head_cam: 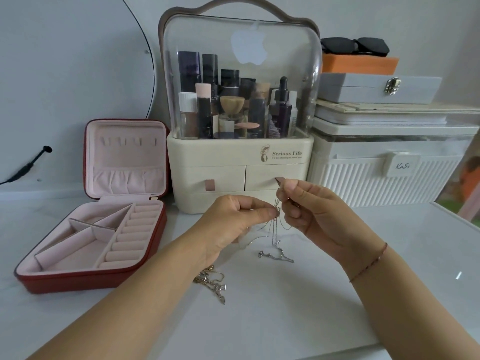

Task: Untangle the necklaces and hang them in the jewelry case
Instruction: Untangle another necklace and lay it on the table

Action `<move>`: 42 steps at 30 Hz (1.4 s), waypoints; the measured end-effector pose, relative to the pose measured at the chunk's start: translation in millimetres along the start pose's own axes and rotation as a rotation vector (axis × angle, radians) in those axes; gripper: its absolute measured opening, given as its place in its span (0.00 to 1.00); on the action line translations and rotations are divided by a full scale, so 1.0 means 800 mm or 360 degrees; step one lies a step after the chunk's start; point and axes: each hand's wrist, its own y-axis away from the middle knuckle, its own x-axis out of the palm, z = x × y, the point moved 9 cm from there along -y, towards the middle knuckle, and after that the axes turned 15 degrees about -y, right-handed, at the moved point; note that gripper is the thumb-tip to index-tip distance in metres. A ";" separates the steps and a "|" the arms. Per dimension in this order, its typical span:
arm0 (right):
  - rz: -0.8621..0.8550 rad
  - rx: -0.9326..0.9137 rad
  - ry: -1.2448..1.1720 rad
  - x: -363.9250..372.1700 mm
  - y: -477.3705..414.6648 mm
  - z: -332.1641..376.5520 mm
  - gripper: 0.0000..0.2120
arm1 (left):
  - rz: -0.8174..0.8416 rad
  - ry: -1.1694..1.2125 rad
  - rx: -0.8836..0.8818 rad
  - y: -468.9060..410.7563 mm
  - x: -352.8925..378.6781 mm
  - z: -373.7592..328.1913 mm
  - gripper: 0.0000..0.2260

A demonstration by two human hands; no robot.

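While both hands meet just above the table, the left hand (233, 222) pinches a thin silver necklace (277, 231) between thumb and forefinger, its other fingers (249, 203) curled into the palm. The right hand (311, 211), just beside it and slightly higher, pinches the same chain further up; its fingers (294, 189) are bent and pressed together. A thin red bracelet (371, 263) circles the right wrist.

Chain: fine, pale metal, several strands hanging between the two pinches; lower end trails onto the surface with small charms or clasps, detail too small to tell.

A second tangle, the gold necklaces (213, 281), lies on the table under the left forearm, apart from the silver one.

The table (285, 320) is white and glossy.

To the left, the jewelry case (65, 281) lies open: red outside, pink lining, a row of hooks in the upright lid, dividers and ring rolls in the base.

Behind the hands stands a cream cosmetics organizer (239, 152) with a clear dome. On its right are a white ribbed box (376, 183), a grey box (376, 87) and sunglasses (355, 46). A round mirror (65, 74) leans against the pale wall at far left.
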 end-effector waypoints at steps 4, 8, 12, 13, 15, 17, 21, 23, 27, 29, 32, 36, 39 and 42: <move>-0.0125 0.0006 -0.0087 -0.012 -0.001 0.000 0.10 | -0.0013 0.0158 0.0034 -0.004 -0.006 0.002 0.04; -0.0169 0.0102 -0.0225 -0.012 0.001 -0.007 0.21 | -0.0106 0.0456 0.0049 -0.012 -0.014 0.004 0.03; -0.0124 0.0202 -0.0421 -0.007 0.000 -0.014 0.18 | -0.0028 0.0744 -0.0008 -0.015 -0.011 0.007 0.04; -0.0120 0.0223 -0.0455 -0.007 -0.001 -0.015 0.16 | 0.0021 0.0816 -0.0006 -0.015 -0.010 0.006 0.03; -0.0171 0.0266 -0.0448 -0.013 0.000 -0.020 0.08 | 0.0094 0.0961 0.0012 -0.013 -0.009 0.003 0.03; -0.0280 0.0301 -0.0320 -0.025 0.002 -0.026 0.04 | 0.0115 0.1048 0.0034 -0.013 -0.011 0.002 0.04; -0.0344 0.0363 0.0190 -0.039 0.007 -0.033 0.08 | 0.0087 0.1004 0.0079 -0.014 -0.011 0.002 0.04; -0.0318 0.0392 0.0351 -0.038 0.009 -0.034 0.07 | 0.0077 0.0958 0.0104 -0.014 -0.011 -0.001 0.04; -0.0348 0.0328 0.0782 -0.041 0.008 -0.025 0.07 | 0.0087 0.0770 0.0160 -0.010 -0.009 -0.005 0.06; -0.0362 0.0307 0.0985 -0.041 0.008 -0.022 0.05 | 0.0130 0.0743 0.0155 -0.008 -0.005 -0.006 0.07; -0.0323 0.0274 0.1197 -0.037 0.009 -0.019 0.06 | 0.0156 0.0741 0.0127 -0.006 -0.002 -0.007 0.06; -0.0296 0.0144 0.1468 -0.032 0.009 -0.012 0.11 | 0.0190 0.0696 0.0132 -0.003 0.000 -0.010 0.06; -0.0328 -0.0009 0.1537 -0.026 0.008 0.001 0.10 | 0.0216 0.0666 0.0141 -0.003 0.003 -0.012 0.07; -0.0034 0.0067 0.1035 -0.004 0.007 -0.009 0.10 | 0.0233 0.0659 0.0160 -0.002 0.003 -0.014 0.08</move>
